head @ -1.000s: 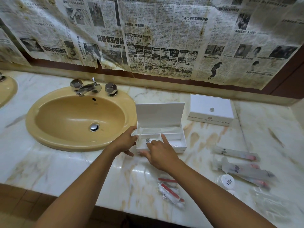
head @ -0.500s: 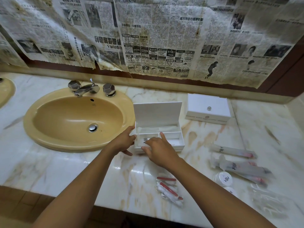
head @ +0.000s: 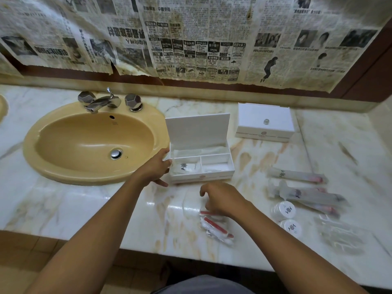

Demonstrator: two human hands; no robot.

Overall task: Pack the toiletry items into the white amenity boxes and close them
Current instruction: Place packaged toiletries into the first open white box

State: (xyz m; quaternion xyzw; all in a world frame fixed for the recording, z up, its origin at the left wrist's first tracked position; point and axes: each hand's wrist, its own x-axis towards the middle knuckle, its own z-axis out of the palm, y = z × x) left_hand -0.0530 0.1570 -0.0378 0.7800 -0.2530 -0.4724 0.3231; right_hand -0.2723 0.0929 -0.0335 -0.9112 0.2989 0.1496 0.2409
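Observation:
A white amenity box point(head: 216, 175) stands open on the marble counter, lid upright; a small packet with a dark logo point(head: 185, 167) lies in its front left compartment. My left hand point(head: 156, 169) holds the box's left end. My right hand point(head: 220, 200) hovers in front of the box, fingers loosely curled and holding nothing, just above the red-and-white packets point(head: 215, 228). A second white box point(head: 265, 124) sits closed at the back right.
A yellow sink point(head: 63, 166) with a chrome tap point(head: 101, 101) lies left of the box. To the right lie long frosted packets point(head: 297, 176), two round white lidded pots point(head: 285, 210) and clear wrappers point(head: 341, 236). Newspaper covers the wall behind.
My right hand has drawn back out of the open box toward me, leaving the logo packet in the front left compartment. The left hand stays on the box.

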